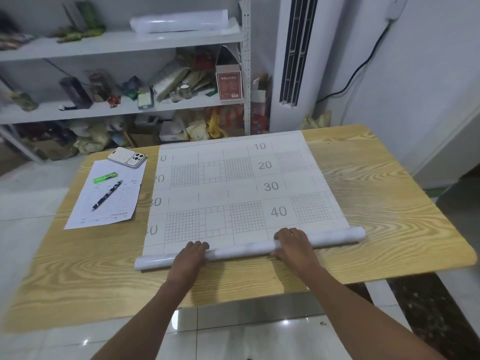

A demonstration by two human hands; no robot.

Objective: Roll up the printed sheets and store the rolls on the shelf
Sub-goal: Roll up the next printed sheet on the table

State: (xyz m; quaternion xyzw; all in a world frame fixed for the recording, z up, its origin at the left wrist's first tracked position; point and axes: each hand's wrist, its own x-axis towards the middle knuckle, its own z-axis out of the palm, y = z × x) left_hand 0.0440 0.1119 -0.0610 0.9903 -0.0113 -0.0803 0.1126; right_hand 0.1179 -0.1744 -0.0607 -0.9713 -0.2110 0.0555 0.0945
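Spanning wooden table (376,203) (shelf (124,42) behind)

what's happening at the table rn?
A person is rolling up a large printed grid sheet on the wooden table. Left hand and right hand both press on the rolled part at the near edge; most of the sheet lies flat. One finished roll is on the top shelf.
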